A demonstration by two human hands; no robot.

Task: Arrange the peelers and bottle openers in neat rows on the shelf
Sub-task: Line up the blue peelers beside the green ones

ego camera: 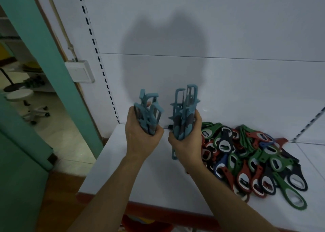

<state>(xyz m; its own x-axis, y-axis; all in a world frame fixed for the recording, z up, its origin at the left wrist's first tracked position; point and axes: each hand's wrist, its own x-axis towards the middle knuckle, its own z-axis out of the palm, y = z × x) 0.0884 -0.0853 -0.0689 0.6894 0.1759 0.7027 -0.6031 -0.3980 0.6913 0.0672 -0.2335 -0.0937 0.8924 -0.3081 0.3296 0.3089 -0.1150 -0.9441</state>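
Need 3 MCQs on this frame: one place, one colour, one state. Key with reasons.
1. Where is the bottle opener pile?
A) on the floor
B) on the shelf, right of the right hand
C) hanging on the wall

2. What colour are the held peelers?
A) red
B) yellow
C) light blue

3. What is the left hand doing?
A) gripping a peeler bunch
B) resting flat and open
C) holding one bottle opener

Key: 1B, the pile lies on the white shelf surface. 2C, both bunches are light blue. 3A, its fingers curl round the handles.
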